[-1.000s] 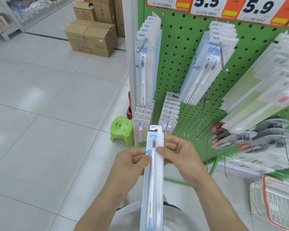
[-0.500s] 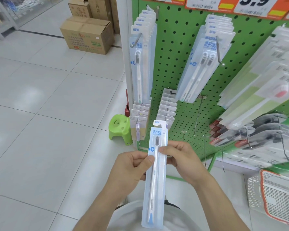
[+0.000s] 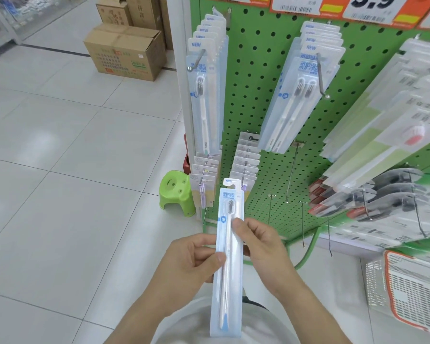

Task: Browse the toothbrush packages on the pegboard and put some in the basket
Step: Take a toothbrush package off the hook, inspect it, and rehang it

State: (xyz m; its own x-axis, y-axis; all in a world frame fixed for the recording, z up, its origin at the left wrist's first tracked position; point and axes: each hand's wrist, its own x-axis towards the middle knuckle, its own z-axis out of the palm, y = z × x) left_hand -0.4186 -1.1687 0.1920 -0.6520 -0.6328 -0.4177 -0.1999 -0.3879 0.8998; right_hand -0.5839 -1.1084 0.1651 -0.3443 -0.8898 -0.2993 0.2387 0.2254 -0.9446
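A long, pale blue toothbrush package (image 3: 227, 276) stands almost upright in front of me, its printed face toward me. My left hand (image 3: 191, 264) pinches its left edge with thumb on the front. My right hand (image 3: 261, 247) pinches its right edge a little higher. Behind it rises the green pegboard (image 3: 261, 78), with a row of the same single-brush packs (image 3: 205, 95) on the left hook and twin-brush packs (image 3: 298, 95) on the middle hook. The white basket with an orange rim (image 3: 407, 291) sits on the floor at the lower right.
Smaller carded packs (image 3: 245, 162) hang low on the board beside several bare hooks (image 3: 292, 170). Larger packs (image 3: 387, 135) crowd the right side. A green plastic stool (image 3: 178, 193) stands by the rack's left post, cardboard boxes (image 3: 124, 53) further back on the tiled floor.
The package has tilted slightly, its top leaning right. My left thumb has slid lower on it, and my view has moved closer to the pegboard.
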